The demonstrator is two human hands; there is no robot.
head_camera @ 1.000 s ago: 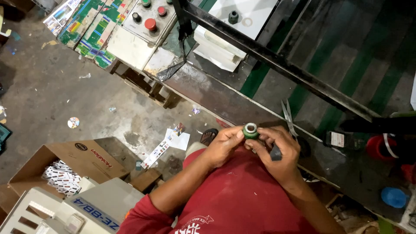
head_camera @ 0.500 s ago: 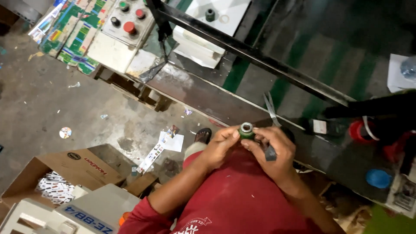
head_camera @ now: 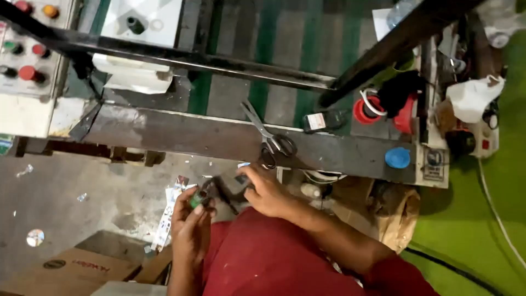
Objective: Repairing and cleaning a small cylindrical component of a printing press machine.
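Observation:
My left hand (head_camera: pixel 192 219) holds a small round green and black part (head_camera: pixel 198 198) by its fingertips, low in front of my red shirt. My right hand (head_camera: pixel 264 192) sits just to the right of it, fingers closed on a small dark tool (head_camera: pixel 233 183) that points toward the green part. The two hands are close together below the edge of a dark metal bench (head_camera: pixel 181 137). A pair of scissors (head_camera: pixel 268 137) lies on that bench right above my right hand.
A control panel with red and orange buttons (head_camera: pixel 24 55) is at the left. A black metal bar (head_camera: pixel 175 57) crosses above the bench. A blue cap (head_camera: pixel 397 158), red spool (head_camera: pixel 367 109), white bag (head_camera: pixel 471 96) and cardboard box (head_camera: pixel 76 268) lie around.
The view has swung to the right and closer. My hands have dropped lower and left, still together around the green part.

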